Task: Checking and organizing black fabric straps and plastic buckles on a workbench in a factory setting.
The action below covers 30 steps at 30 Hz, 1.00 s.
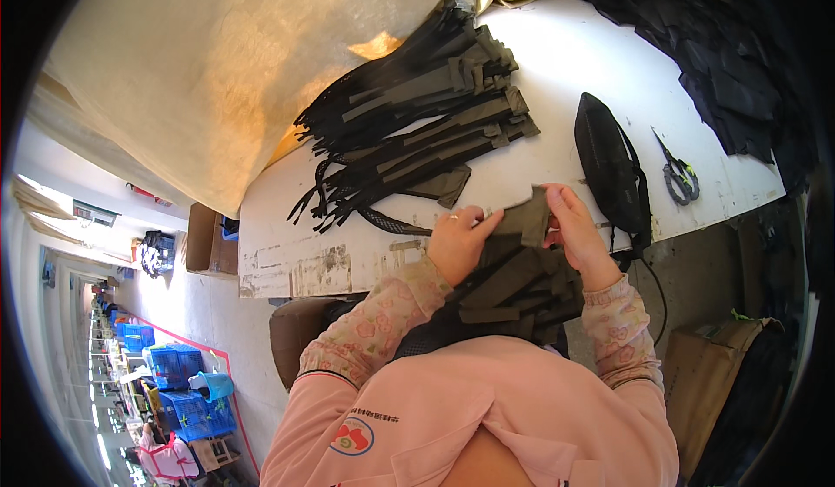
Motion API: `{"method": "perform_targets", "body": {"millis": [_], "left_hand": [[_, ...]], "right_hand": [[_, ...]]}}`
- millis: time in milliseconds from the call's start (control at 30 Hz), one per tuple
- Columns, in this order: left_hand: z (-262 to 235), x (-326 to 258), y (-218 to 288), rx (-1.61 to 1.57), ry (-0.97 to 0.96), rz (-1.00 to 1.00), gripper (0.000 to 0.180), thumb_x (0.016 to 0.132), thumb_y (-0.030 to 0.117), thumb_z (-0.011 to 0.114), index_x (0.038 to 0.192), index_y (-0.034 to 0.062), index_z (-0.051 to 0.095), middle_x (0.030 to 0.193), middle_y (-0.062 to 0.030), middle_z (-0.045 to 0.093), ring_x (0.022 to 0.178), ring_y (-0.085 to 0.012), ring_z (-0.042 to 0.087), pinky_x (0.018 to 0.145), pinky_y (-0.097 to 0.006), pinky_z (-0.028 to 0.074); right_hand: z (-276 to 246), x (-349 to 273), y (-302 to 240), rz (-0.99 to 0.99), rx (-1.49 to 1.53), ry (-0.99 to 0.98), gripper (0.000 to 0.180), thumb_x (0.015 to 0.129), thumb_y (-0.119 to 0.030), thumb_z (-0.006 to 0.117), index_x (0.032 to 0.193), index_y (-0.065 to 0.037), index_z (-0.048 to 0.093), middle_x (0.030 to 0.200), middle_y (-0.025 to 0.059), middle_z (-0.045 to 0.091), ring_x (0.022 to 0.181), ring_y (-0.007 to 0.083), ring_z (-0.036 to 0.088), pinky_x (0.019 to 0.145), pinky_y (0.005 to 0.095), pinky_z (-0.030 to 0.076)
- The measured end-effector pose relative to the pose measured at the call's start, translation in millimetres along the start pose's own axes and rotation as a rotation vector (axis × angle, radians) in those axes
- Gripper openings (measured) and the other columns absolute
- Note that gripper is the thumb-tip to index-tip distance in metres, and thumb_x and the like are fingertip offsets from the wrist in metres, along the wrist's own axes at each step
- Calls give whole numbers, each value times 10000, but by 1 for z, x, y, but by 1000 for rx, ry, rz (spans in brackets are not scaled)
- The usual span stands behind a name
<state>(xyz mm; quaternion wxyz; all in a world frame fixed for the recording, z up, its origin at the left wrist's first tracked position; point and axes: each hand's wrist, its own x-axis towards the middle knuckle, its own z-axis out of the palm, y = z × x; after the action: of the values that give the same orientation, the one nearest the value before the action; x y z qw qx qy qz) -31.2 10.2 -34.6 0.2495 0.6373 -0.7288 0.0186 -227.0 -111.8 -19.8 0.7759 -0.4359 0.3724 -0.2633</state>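
Olive-grey fabric, that's what both hands are on: a small flap held up at the table's near edge, right at the centre of the view. The left hand pinches its lower left corner, thumb and fingers closed on the cloth, a ring showing on one finger. The right hand is closed on the flap's right side, fingers curled behind it, thumb in front. Directly below, at six o'clock from the flap, a stack of the same dark pieces rests on the lap, touching both wrists.

Up on the white table, at eleven o'clock from the hands, a big pile of black straps with olive ends fans out, its strap tails trailing off toward nine o'clock. At two o'clock from the hands lies a black pouch, its strap hanging over the table edge just beside the right hand. Farther out at three o'clock sit scissors, well apart from the hands. At one o'clock, far corner, a heap of black fabric pieces. A tan sheet covers the table's far left, at ten o'clock.
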Motion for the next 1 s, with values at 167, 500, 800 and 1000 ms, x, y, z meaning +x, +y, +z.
{"method": "perform_targets", "body": {"millis": [167, 500, 800, 1000], "left_hand": [[-11, -10, 27, -516, 38, -64, 503, 796, 111, 672, 1285, 95, 554, 1234, -95, 521, 1072, -314, 529, 914, -428, 393], [-8, 29, 8, -852, -26, -417, 163, 842, 142, 644, 858, -15, 604, 699, -85, 613, 631, -128, 544, 597, -272, 449], [3, 19, 10, -916, 23, -444, 212, 796, 131, 737, 791, 6, 566, 682, -36, 576, 624, -96, 498, 576, -256, 434], [-9, 13, 21, -815, -101, -348, 196, 800, 56, 729, 774, 20, 538, 730, -36, 561, 642, -95, 513, 586, -253, 431]], "right_hand": [[-7, 5, 16, -236, -157, -237, 270, 901, -23, 579, 1153, -56, 488, 877, 14, 599, 729, 55, 550, 617, 209, 450], [46, -39, -2, -804, -1056, 161, 552, 745, -226, 782, 1163, -66, 458, 985, 115, 571, 810, 260, 588, 722, 341, 440], [36, -18, 24, -888, -1168, 181, 323, 823, -98, 649, 1119, -63, 525, 798, 142, 611, 714, 322, 592, 633, 413, 461], [29, -8, 7, -986, -1218, 135, 102, 845, -115, 637, 869, -38, 575, 694, 135, 587, 588, 296, 569, 552, 395, 452]]}}
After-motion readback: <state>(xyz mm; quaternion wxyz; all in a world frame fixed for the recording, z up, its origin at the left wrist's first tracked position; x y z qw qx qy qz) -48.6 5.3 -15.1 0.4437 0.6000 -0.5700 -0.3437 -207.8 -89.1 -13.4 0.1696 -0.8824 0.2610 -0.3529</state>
